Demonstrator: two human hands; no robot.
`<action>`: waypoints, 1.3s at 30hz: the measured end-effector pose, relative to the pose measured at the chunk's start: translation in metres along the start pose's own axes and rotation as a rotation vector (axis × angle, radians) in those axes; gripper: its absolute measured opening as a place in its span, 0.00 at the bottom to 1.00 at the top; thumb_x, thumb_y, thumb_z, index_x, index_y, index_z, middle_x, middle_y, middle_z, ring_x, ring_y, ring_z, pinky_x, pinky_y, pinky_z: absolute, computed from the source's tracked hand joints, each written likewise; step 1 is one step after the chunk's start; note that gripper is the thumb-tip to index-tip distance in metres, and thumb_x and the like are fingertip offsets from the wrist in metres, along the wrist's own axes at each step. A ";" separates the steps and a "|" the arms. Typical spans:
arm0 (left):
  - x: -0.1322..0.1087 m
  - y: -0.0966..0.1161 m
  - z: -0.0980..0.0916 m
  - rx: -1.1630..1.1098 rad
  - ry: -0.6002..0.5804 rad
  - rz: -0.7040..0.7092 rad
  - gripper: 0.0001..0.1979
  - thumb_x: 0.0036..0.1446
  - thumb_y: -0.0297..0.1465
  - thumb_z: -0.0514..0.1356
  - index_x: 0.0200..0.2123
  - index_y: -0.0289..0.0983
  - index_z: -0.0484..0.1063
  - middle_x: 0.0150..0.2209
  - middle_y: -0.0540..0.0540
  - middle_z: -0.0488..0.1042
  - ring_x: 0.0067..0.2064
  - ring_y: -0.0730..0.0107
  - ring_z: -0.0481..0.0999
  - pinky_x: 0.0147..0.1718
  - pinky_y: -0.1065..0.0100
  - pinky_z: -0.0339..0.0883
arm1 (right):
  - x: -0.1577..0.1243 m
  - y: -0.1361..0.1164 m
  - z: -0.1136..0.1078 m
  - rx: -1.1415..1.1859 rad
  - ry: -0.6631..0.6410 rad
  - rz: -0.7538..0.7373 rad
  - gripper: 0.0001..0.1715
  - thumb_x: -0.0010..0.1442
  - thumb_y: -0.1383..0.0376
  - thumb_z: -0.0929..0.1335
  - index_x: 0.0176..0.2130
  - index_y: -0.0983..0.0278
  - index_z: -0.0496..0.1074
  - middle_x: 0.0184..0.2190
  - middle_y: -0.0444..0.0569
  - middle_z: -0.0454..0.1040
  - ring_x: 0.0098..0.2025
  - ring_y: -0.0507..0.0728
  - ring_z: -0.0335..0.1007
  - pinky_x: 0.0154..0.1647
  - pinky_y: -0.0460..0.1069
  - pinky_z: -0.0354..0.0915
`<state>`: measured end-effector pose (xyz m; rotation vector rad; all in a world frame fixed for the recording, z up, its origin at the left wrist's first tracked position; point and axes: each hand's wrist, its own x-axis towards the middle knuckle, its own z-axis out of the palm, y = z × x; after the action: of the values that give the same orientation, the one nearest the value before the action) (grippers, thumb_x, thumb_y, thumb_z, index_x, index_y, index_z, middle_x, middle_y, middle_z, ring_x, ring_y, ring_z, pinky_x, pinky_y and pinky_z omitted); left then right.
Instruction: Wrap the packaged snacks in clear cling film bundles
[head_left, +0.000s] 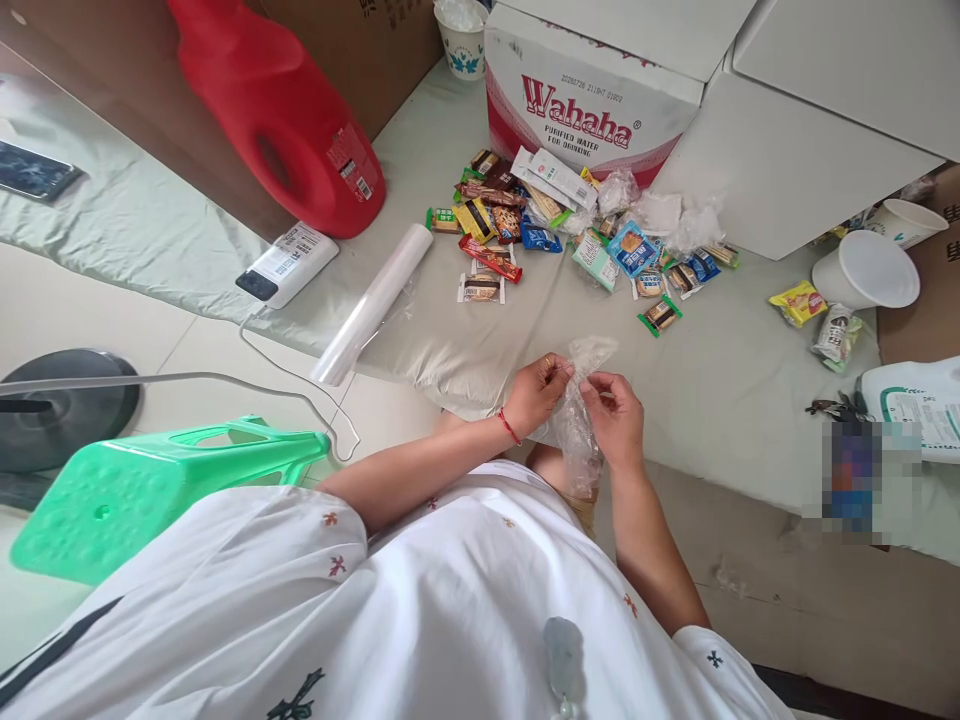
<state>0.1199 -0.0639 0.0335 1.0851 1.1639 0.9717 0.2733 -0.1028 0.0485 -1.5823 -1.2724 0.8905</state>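
Observation:
Between my hands hangs a clear plastic bag (579,440), crumpled, its top fanned out above my fingers and its lower part trailing down over my lap. My left hand (534,398), with a red string on the wrist, pinches the bag's left side near the top. On the other side my right hand (616,415) grips it with thumb and fingertips. Beyond the hands lies a pile of small wrapped snacks (508,222), with a blue snack packet (634,248) among them. A roll of clear plastic bags (373,303) lies to the left of my hands.
A Wahaha water carton (585,110) stands behind the snacks. At left are a red jug (277,120), a white power bank (289,265) with a cable and a green stool (150,495). White cups (866,270) and a white bottle (919,405) stand at right.

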 end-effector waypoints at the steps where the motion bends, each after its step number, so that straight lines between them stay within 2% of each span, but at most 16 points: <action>1: -0.001 -0.001 0.001 0.020 0.007 0.003 0.13 0.63 0.43 0.61 0.36 0.38 0.72 0.22 0.56 0.67 0.24 0.76 0.63 0.26 0.72 0.57 | 0.000 0.000 0.003 -0.018 0.001 -0.004 0.22 0.62 0.46 0.71 0.40 0.63 0.78 0.37 0.48 0.77 0.38 0.54 0.72 0.41 0.49 0.69; 4: 0.001 -0.002 0.000 0.020 0.032 -0.037 0.13 0.62 0.42 0.62 0.38 0.37 0.73 0.22 0.55 0.66 0.24 0.75 0.65 0.26 0.72 0.58 | 0.002 0.005 0.004 0.003 0.069 0.059 0.21 0.65 0.48 0.69 0.40 0.63 0.78 0.30 0.44 0.75 0.31 0.52 0.68 0.35 0.48 0.66; 7: 0.007 -0.002 -0.009 -0.043 0.039 -0.102 0.13 0.60 0.41 0.64 0.38 0.37 0.74 0.20 0.56 0.65 0.23 0.75 0.64 0.24 0.72 0.57 | 0.006 0.012 -0.006 0.091 0.155 0.148 0.23 0.63 0.46 0.70 0.39 0.63 0.76 0.25 0.41 0.70 0.26 0.51 0.63 0.29 0.47 0.63; 13: 0.028 0.002 -0.042 -0.076 0.050 -0.138 0.13 0.55 0.40 0.67 0.35 0.36 0.73 0.20 0.56 0.65 0.22 0.77 0.63 0.23 0.73 0.55 | 0.017 0.024 -0.043 0.138 0.282 0.255 0.27 0.56 0.43 0.73 0.39 0.63 0.75 0.27 0.44 0.74 0.29 0.53 0.67 0.22 0.46 0.62; 16: 0.038 0.004 -0.061 -0.052 0.047 -0.151 0.13 0.53 0.39 0.68 0.34 0.37 0.72 0.20 0.56 0.66 0.22 0.77 0.63 0.22 0.73 0.54 | 0.022 0.031 -0.067 0.098 0.278 0.303 0.29 0.51 0.42 0.74 0.38 0.63 0.76 0.26 0.45 0.74 0.28 0.53 0.66 0.21 0.46 0.62; 20: 0.050 0.007 -0.081 0.069 0.008 -0.124 0.13 0.53 0.37 0.68 0.38 0.37 0.73 0.19 0.57 0.65 0.22 0.76 0.63 0.23 0.73 0.54 | 0.032 0.044 -0.097 0.058 0.211 0.366 0.31 0.47 0.41 0.77 0.37 0.63 0.76 0.26 0.45 0.74 0.28 0.52 0.67 0.22 0.45 0.62; 23: 0.057 0.006 -0.086 0.155 -0.028 -0.109 0.12 0.54 0.35 0.67 0.40 0.37 0.73 0.20 0.56 0.67 0.22 0.75 0.64 0.24 0.73 0.55 | 0.045 0.056 -0.114 -0.007 0.168 0.370 0.31 0.47 0.41 0.76 0.37 0.63 0.77 0.25 0.45 0.74 0.27 0.53 0.67 0.23 0.47 0.62; 26: 0.063 0.005 -0.083 0.240 -0.052 -0.104 0.11 0.53 0.33 0.67 0.39 0.37 0.73 0.22 0.54 0.70 0.23 0.74 0.65 0.25 0.72 0.55 | 0.062 0.064 -0.127 -0.175 0.142 0.339 0.28 0.51 0.43 0.73 0.37 0.64 0.77 0.26 0.47 0.75 0.27 0.54 0.65 0.27 0.50 0.63; 28: 0.066 0.004 -0.079 0.298 -0.044 -0.090 0.09 0.52 0.31 0.66 0.37 0.37 0.73 0.23 0.54 0.71 0.24 0.73 0.65 0.26 0.72 0.56 | 0.069 0.062 -0.131 -0.401 0.169 0.250 0.25 0.57 0.45 0.70 0.38 0.64 0.77 0.28 0.49 0.76 0.28 0.55 0.66 0.33 0.53 0.66; 30: 0.067 0.004 -0.074 0.332 -0.027 -0.084 0.08 0.52 0.30 0.66 0.37 0.38 0.73 0.23 0.54 0.70 0.25 0.73 0.66 0.27 0.72 0.57 | 0.065 0.052 -0.128 -0.630 0.275 0.075 0.23 0.62 0.48 0.67 0.39 0.65 0.77 0.34 0.53 0.77 0.32 0.57 0.68 0.40 0.56 0.67; 32: 0.066 0.006 -0.069 0.330 -0.014 -0.090 0.08 0.52 0.28 0.66 0.37 0.38 0.73 0.23 0.54 0.70 0.25 0.73 0.66 0.27 0.72 0.57 | 0.048 0.034 -0.116 -0.742 0.369 -0.144 0.21 0.67 0.51 0.65 0.39 0.64 0.77 0.36 0.54 0.76 0.35 0.58 0.69 0.44 0.57 0.66; 33: 0.065 0.008 -0.067 0.314 -0.015 -0.101 0.09 0.52 0.28 0.67 0.37 0.38 0.72 0.23 0.55 0.70 0.24 0.73 0.65 0.26 0.72 0.57 | 0.036 0.025 -0.107 -0.749 0.350 -0.257 0.20 0.69 0.51 0.64 0.39 0.63 0.76 0.36 0.54 0.76 0.37 0.59 0.69 0.46 0.57 0.66; 34: 0.065 0.010 -0.065 0.285 -0.022 -0.119 0.10 0.53 0.28 0.67 0.39 0.38 0.72 0.23 0.55 0.70 0.23 0.74 0.65 0.26 0.72 0.57 | 0.021 0.017 -0.095 -0.739 0.273 -0.364 0.19 0.70 0.52 0.64 0.40 0.61 0.76 0.36 0.54 0.76 0.39 0.60 0.70 0.47 0.57 0.67; 36: 0.065 0.015 -0.060 0.199 -0.049 -0.183 0.14 0.56 0.33 0.68 0.43 0.38 0.71 0.26 0.53 0.74 0.20 0.76 0.63 0.24 0.71 0.55 | -0.009 0.006 -0.067 -0.719 -0.012 -0.563 0.17 0.68 0.50 0.68 0.46 0.59 0.77 0.42 0.56 0.78 0.47 0.63 0.70 0.53 0.58 0.66; 38: 0.069 0.022 -0.055 0.109 -0.071 -0.272 0.20 0.60 0.43 0.68 0.48 0.38 0.69 0.28 0.49 0.77 0.17 0.78 0.59 0.22 0.70 0.52 | -0.034 0.007 -0.040 -0.748 -0.256 -0.657 0.23 0.66 0.50 0.72 0.56 0.58 0.76 0.53 0.58 0.77 0.55 0.66 0.68 0.58 0.61 0.64; 39: 0.072 0.025 -0.052 0.078 -0.078 -0.317 0.24 0.60 0.48 0.68 0.50 0.37 0.69 0.27 0.48 0.78 0.16 0.79 0.57 0.21 0.70 0.50 | -0.043 0.012 -0.029 -0.771 -0.325 -0.668 0.26 0.66 0.52 0.72 0.59 0.58 0.74 0.58 0.58 0.74 0.57 0.68 0.66 0.59 0.62 0.64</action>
<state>0.0786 0.0183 0.0395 0.9545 1.2725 0.6371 0.2945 -0.1510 0.0472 -1.3934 -2.3864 0.2176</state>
